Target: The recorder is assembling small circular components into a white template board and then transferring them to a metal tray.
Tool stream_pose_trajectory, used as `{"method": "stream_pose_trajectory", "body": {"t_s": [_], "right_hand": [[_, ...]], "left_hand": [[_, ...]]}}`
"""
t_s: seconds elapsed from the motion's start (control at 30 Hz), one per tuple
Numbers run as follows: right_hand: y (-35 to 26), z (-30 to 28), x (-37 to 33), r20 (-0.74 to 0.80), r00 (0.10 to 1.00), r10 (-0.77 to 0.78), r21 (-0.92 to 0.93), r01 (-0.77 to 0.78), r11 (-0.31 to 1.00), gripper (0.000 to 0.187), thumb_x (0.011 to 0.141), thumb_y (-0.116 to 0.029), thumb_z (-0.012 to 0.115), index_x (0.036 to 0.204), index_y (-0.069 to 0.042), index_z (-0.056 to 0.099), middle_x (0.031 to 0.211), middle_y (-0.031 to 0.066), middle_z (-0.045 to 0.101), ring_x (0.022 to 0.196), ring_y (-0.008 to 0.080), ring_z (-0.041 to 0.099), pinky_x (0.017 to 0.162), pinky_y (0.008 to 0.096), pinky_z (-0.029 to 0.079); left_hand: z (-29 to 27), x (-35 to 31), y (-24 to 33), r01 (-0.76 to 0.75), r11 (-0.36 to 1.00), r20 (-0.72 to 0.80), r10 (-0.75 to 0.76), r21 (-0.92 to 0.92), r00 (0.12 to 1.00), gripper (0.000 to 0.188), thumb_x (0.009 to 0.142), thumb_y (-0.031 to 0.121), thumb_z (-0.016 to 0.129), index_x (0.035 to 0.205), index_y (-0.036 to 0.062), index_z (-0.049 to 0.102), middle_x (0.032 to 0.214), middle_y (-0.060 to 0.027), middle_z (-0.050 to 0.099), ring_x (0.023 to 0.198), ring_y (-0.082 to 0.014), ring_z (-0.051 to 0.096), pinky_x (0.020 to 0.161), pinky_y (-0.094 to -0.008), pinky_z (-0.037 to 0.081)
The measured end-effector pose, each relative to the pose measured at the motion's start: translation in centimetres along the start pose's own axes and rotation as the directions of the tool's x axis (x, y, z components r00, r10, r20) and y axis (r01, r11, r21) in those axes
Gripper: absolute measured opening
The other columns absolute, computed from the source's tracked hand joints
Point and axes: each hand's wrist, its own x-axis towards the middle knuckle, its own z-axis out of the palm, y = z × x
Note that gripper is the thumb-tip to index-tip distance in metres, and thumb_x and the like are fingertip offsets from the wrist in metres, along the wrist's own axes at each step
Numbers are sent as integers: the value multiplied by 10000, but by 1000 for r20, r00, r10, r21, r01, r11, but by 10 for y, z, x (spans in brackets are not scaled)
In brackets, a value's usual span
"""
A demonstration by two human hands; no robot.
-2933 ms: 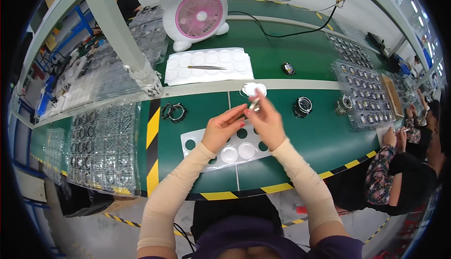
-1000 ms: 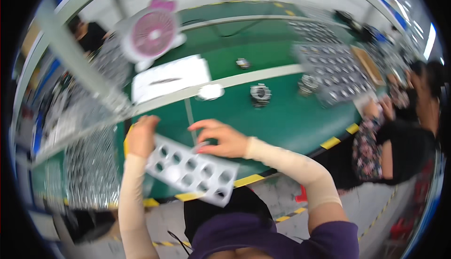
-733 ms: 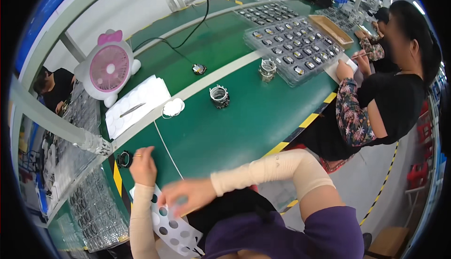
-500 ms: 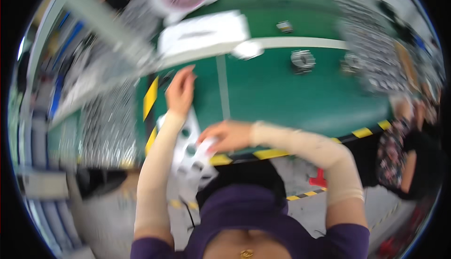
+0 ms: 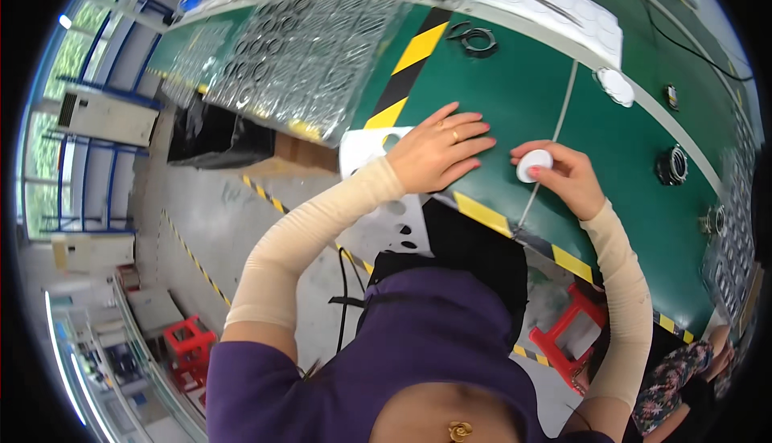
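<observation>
My left hand (image 5: pixel 445 150) is open, palm down with fingers spread, over the edge of a white sheet with round holes (image 5: pixel 371 232). That sheet hangs past the table's front edge, and my hand and forearm hide part of it. To the right, my right hand (image 5: pixel 572 182) pinches a small white disc (image 5: pixel 534 165) between thumb and fingers above the green table (image 5: pixel 503 89). Farther back lies a black ring-shaped part (image 5: pixel 478 44). Beyond my right hand are white round pieces (image 5: pixel 616 88) at the pale strip.
Clear plastic trays (image 5: pixel 297 65) cover the left end. A white sheet of round pieces (image 5: pixel 547 1) bears tweezers (image 5: pixel 550 7). Ring-shaped metal parts (image 5: pixel 672 166) stand at right, near another person's floral sleeve (image 5: pixel 671 379). A red stool (image 5: pixel 564 332) is below the striped edge.
The view has swung left. My left hand has come back from its farther reach and lies flatter. My right hand has moved away from the holed sheet, and a white disc now shows in it.
</observation>
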Motion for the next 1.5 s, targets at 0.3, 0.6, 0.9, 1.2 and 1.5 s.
{"method": "stream_pose_trajectory", "body": {"t_s": [0.3,0.6,0.9,1.2,1.5], "right_hand": [[-17,85,-20,295,933,-206,-10,219,976,191,788,-59,590,967,7,589,1071,87,575,986,179,541,878,297,401],[-4,130,-25,394,874,-283,10,304,953,201,775,-90,606,961,-14,597,1026,81,588,961,208,543,869,305,405],[19,20,-19,-183,983,-27,-53,18,998,223,808,-118,590,977,27,592,896,64,634,873,126,575,822,258,436],[-55,-37,-13,-211,976,-59,249,112,962,268,831,-182,570,1008,17,545,1008,116,582,801,151,569,673,293,480],[11,-29,18,-339,940,29,446,134,885,128,832,-121,570,893,-16,527,821,71,572,637,120,512,563,243,428]], "left_hand": [[6,-2,-16,94,988,-338,-49,120,940,268,744,72,603,1012,74,597,1009,-80,578,1025,-264,520,948,-428,371],[26,74,-61,251,930,-631,-26,270,775,220,700,31,582,899,106,637,806,-55,559,795,-243,526,729,-371,397],[20,81,-57,253,844,-553,-507,-473,661,194,796,111,546,981,83,598,840,-109,585,831,-265,553,695,-365,453],[26,50,29,61,975,-27,-56,213,998,346,757,313,615,1042,120,588,1023,-117,525,834,-260,565,632,-332,498],[-16,113,-84,40,928,-209,42,371,977,265,676,34,556,912,122,640,882,-60,590,781,-245,592,663,-357,483]]}}
